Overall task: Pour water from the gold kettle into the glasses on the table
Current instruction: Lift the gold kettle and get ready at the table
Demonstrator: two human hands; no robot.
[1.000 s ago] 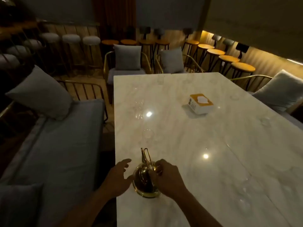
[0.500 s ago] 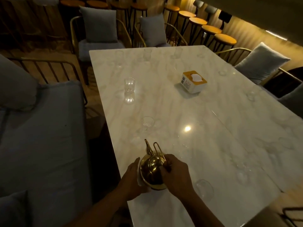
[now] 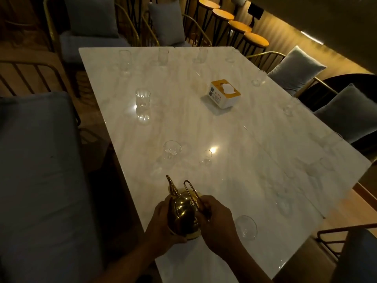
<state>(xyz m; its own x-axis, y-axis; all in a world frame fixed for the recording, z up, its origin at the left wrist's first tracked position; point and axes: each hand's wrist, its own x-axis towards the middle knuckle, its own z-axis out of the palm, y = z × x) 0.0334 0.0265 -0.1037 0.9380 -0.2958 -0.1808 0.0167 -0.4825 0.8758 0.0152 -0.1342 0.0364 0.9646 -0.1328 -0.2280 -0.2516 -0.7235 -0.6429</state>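
The gold kettle (image 3: 184,213) is being held near the marble table's (image 3: 244,160) six o'clock edge: right hand (image 3: 216,223) curling around its handle, left hand (image 3: 163,227) cupping its body, a glass (image 3: 172,149) standing at its twelve o'clock

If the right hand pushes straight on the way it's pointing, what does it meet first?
The gold kettle, whose handle the right hand grips; past that, probably the glass beyond its spout, though depth is unclear.
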